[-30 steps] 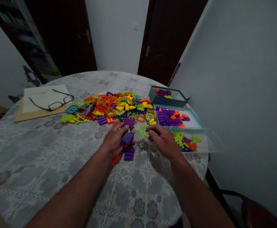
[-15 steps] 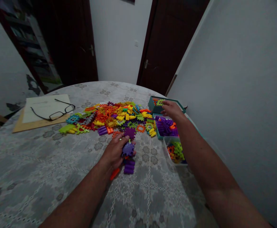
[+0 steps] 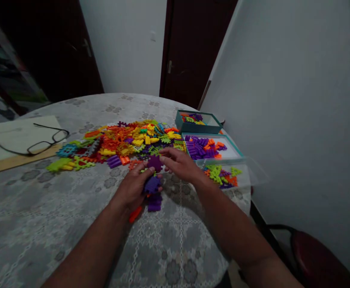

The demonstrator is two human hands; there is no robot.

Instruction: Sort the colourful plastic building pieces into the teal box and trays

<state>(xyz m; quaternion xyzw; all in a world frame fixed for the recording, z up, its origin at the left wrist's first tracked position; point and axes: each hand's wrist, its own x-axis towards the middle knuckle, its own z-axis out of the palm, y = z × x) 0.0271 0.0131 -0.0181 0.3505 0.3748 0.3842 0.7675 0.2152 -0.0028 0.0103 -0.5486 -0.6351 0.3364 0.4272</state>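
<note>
My left hand [image 3: 134,186] is closed around several flat, notch-edged plastic building pieces. A blue-purple piece [image 3: 152,185] lies under its thumb, and a dark purple piece [image 3: 155,163] sticks out beyond the fingers. My right hand [image 3: 179,164] has come to that dark purple piece, thumb and forefinger at its right edge; its other fingers are partly hidden. Below the left hand are a ribbed purple piece [image 3: 154,203] and an orange piece [image 3: 135,215]. A heap of mixed coloured pieces [image 3: 127,140] spreads behind both hands.
On the right stand a teal box [image 3: 200,127] of mixed pieces, a white-bottomed teal tray [image 3: 231,150] of purple and orange pieces, and a clear container [image 3: 243,176] of green and orange ones. Glasses [image 3: 39,147] rest on paper at left. A dark red seat [image 3: 319,260] is at lower right.
My right hand has moved from the back teal box down and left to the pieces in my left hand. The whole view has swung to the right.
</note>
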